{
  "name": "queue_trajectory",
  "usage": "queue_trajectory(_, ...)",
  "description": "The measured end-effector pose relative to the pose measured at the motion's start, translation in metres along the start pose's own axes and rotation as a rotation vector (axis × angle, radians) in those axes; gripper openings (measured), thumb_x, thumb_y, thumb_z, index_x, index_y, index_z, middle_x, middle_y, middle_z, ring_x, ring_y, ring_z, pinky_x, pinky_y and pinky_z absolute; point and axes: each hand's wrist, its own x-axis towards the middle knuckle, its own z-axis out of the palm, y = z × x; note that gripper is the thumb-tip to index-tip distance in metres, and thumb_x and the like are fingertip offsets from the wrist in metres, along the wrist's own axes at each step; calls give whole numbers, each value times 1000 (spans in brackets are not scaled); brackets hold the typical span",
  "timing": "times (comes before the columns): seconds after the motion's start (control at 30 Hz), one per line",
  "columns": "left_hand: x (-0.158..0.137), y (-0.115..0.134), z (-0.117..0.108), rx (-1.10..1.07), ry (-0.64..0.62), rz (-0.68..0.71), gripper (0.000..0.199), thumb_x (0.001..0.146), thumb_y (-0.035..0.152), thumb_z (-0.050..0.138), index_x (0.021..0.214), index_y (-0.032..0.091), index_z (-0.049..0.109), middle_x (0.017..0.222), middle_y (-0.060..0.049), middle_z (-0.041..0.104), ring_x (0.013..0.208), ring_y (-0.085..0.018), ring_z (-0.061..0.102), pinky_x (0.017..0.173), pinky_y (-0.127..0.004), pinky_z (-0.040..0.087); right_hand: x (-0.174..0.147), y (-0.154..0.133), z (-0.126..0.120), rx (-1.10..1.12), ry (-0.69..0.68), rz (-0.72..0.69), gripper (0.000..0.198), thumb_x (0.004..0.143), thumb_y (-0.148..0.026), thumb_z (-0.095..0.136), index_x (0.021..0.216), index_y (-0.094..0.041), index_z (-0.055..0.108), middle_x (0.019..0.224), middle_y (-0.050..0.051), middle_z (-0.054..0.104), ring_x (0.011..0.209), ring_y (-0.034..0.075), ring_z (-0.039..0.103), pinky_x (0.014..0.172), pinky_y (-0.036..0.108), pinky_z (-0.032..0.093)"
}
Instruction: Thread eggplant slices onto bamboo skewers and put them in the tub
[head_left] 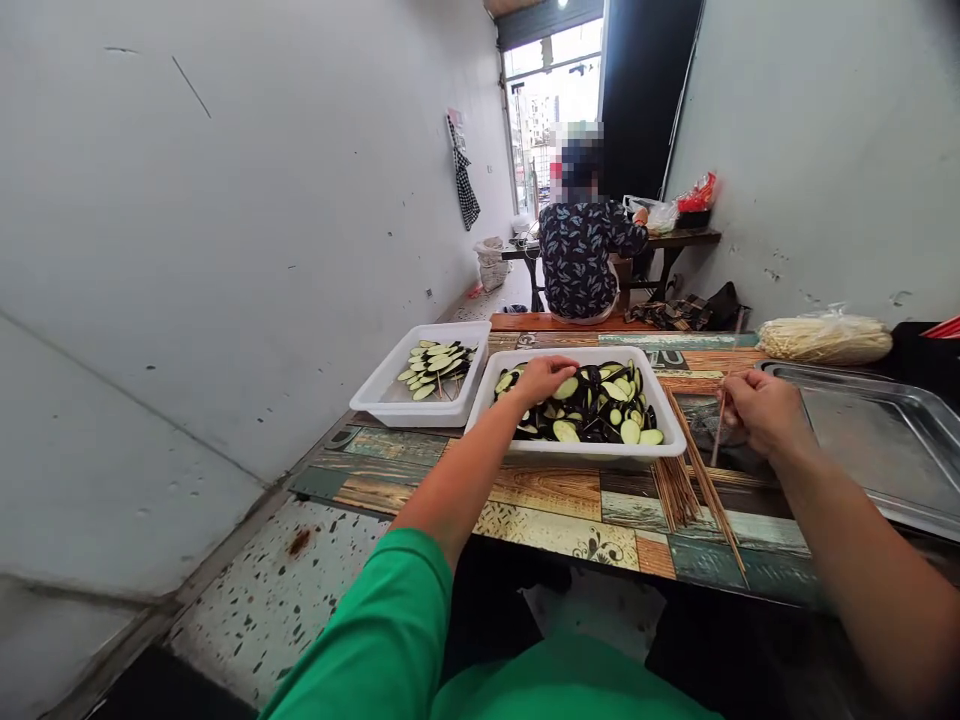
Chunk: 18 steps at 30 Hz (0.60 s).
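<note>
My left hand [546, 380] is over a white tray [600, 452] piled with purple-skinned eggplant slices [631, 432]. Its fingers are drawn together near the top of the pile; whatever may be between them is hidden. To the right of that tray, my right hand [765, 410] pinches a thin wooden skewer [718, 430], which stands nearly upright. Loose skewers [675, 495] lie in a bundle on the table, against the tray's right end. A second white tray [409, 410] at the left holds eggplant slices threaded on skewers [439, 368].
At the right lies a metal tray [855, 430], with a bag of pale, thin strands [825, 335] behind it. The patterned wooden table [525, 490] has its front edge close to me. Further back, a person [577, 255] sits at another table.
</note>
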Motion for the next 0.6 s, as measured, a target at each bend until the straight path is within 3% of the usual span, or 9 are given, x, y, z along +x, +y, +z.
queue_trajectory(0.07, -3, 6, 1, 116, 7, 127, 20, 85, 29, 64, 98, 20, 77, 113, -7, 71, 108, -19, 61, 100, -30, 43, -6, -15, 12, 385, -101, 60, 17, 78, -34, 53, 69, -24, 42, 49, -8, 40, 31, 5, 27, 35, 24, 14)
queue_trajectory(0.1, -6, 10, 2, 143, -65, 181, 19, 84, 30, 66, 95, 21, 77, 113, -6, 71, 108, -19, 61, 100, -30, 43, -9, -21, 19, 495, -145, 84, 16, 76, -35, 56, 72, -24, 46, 48, -9, 38, 31, 5, 24, 34, 23, 13)
queue_trajectory(0.2, -13, 19, 9, 171, -472, 293, 21, 81, 33, 70, 97, 21, 77, 100, -4, 73, 96, -17, 64, 93, -26, 45, -15, -30, 43, 612, -113, 56, 23, 71, -38, 64, 82, -22, 53, 47, -11, 37, 31, 5, 25, 32, 21, 14)
queue_trajectory(0.27, -17, 22, 16, 251, -657, 357, 25, 79, 30, 71, 102, 21, 77, 102, -5, 71, 97, -17, 63, 93, -25, 44, -16, -27, 53, 651, -73, 41, 27, 69, -41, 66, 83, -21, 55, 46, -11, 38, 30, 4, 25, 31, 20, 15)
queue_trajectory(0.43, -20, 24, 36, 649, -710, 331, 44, 77, 29, 69, 121, 24, 69, 108, -9, 64, 105, -24, 58, 96, -32, 42, -18, -18, 58, 725, -85, 102, 25, 68, -38, 69, 80, -20, 57, 46, -11, 39, 30, 3, 24, 30, 20, 13)
queue_trajectory(0.5, -15, 26, 38, 698, -714, 306, 35, 78, 34, 68, 110, 23, 73, 102, -9, 64, 100, -24, 59, 92, -31, 44, -20, -20, 55, 734, -67, 122, 23, 69, -36, 69, 79, -19, 57, 46, -11, 39, 31, 3, 24, 30, 19, 13)
queue_trajectory(0.6, -3, 25, 25, 533, -762, 261, 22, 74, 40, 72, 84, 21, 75, 84, -3, 65, 83, -18, 60, 79, -24, 45, -25, -24, 49, 740, -93, 113, 23, 70, -36, 70, 79, -19, 58, 45, -11, 37, 32, 3, 23, 31, 19, 13)
